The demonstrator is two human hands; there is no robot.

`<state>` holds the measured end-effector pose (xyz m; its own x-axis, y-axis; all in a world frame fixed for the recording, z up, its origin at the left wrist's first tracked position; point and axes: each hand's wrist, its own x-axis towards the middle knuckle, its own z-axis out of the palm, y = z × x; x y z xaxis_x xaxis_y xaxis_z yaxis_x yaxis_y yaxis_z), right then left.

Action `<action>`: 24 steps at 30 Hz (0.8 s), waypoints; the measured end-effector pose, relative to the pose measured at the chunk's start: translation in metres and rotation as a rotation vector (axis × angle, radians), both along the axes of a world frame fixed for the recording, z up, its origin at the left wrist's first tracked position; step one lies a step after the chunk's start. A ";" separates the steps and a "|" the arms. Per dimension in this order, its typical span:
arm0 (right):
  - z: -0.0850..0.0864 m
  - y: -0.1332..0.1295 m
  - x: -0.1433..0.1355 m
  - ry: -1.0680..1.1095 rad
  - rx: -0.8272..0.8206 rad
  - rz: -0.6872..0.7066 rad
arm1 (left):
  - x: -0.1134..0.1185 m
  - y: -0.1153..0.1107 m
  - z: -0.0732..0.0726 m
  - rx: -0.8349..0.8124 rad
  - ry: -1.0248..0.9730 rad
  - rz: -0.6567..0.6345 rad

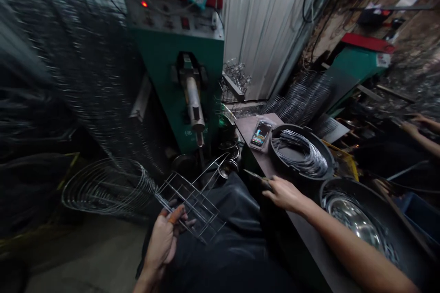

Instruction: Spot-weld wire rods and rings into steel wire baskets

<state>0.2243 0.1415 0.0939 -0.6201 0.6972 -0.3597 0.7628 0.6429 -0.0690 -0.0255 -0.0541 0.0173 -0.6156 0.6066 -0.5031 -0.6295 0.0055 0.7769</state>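
My left hand (167, 233) is closed on the near edge of a wire rack (197, 199), a flat grid of thin metal rods held over my lap. An orange wrap covers one of its fingers. My right hand (283, 192) is closed around a slim, pointed metal tool (255, 175) near the table edge. The tool's tip points left towards the rack; its exact kind is not clear. Beyond the rack stands a green welding machine (172, 78), its metal electrode (196, 110) pointing down above the rack's far end.
A phone (261, 133), a black pan of wire rings (302, 153) and a pan with a shiny bowl (354, 219) are on the right. Round wire frames (106, 187) lie left, by tall wire stacks (79, 55). Another person's hands (415, 128) show far right.
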 end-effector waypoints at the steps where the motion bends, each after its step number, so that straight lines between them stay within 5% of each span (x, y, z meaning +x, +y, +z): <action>1: -0.015 0.003 0.018 0.000 -0.039 -0.083 | -0.007 0.001 0.001 0.009 -0.016 -0.014; 7: -0.130 0.009 0.138 -0.157 -0.036 -0.596 | -0.025 0.010 0.006 0.063 -0.038 -0.028; 11: -0.167 0.001 0.175 -0.284 0.000 -0.712 | -0.027 0.017 0.003 0.067 -0.031 0.018; 14: -0.164 0.005 0.163 -0.347 0.072 -0.730 | -0.031 0.021 -0.001 0.055 -0.051 0.062; 18: -0.136 0.022 0.112 -0.299 0.228 -0.572 | -0.041 0.027 -0.005 0.055 -0.075 0.111; 24: -0.112 0.024 0.046 -0.089 0.162 -0.334 | -0.051 0.039 -0.004 0.086 0.010 0.156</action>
<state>0.2703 0.1656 -0.0184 -0.3205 0.9080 -0.2700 0.9307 0.3549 0.0888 -0.0765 -0.0154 0.0137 -0.7107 0.5437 -0.4465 -0.6095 -0.1589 0.7767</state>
